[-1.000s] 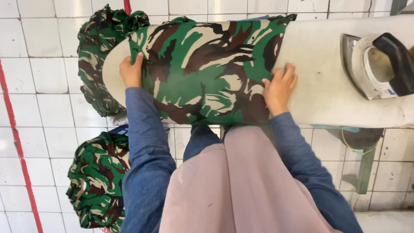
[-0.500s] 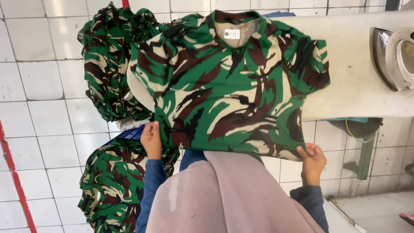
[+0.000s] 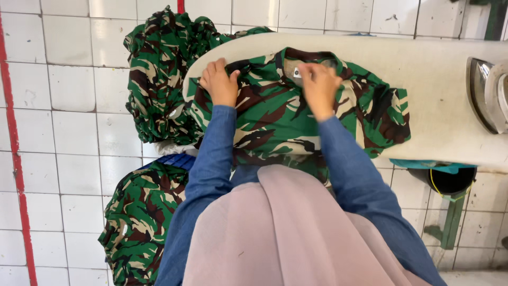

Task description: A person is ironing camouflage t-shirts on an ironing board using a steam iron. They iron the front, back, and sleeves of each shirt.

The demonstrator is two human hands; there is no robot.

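Camouflage cloth in green, brown and tan is lying under both hands: a camouflage shirt (image 3: 275,114) is spreading flat across the pale padded surface (image 3: 434,90), its collar facing away from the person and its lower hem hanging over the near edge toward the pink garment they are wearing. The left hand (image 3: 219,83) is pressing on the shirt's shoulder area, fingers curled and gathering a bit of fabric just left of the collar. The right hand (image 3: 319,87) is resting on the collar itself, fingers bent down onto the cloth near a small white label; whether it is pinching the fabric or only pressing it, I cannot tell. Both blue sleeves are reaching forward over the shirt's body. To the right of the right hand, well apart, an iron (image 3: 489,95) is sitting at the surface's far end. Beyond the left hand, a heap of matching garments (image 3: 159,74) is hanging off the surface's rounded tip, and a second camouflage pile (image 3: 140,217) is lying lower down, below the left arm, over the white tiled floor (image 3: 63,132).
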